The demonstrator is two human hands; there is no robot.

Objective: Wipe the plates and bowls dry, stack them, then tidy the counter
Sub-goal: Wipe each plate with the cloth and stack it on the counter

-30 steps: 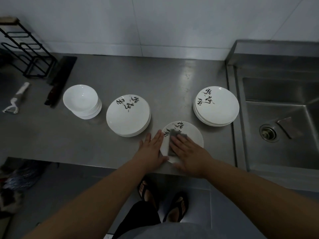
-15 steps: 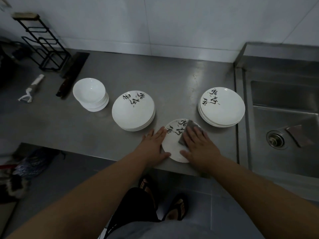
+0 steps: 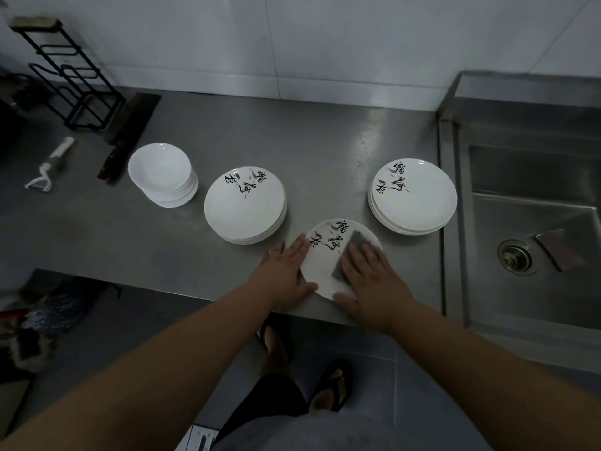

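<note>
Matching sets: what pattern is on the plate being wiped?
White plate with black brush calligraphy; head view.

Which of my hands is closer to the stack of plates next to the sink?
Right. The right hand presses the cloth on the single plate, just in front of the sink-side stack; the left hand rests on the plate's opposite edge, farther away.
</note>
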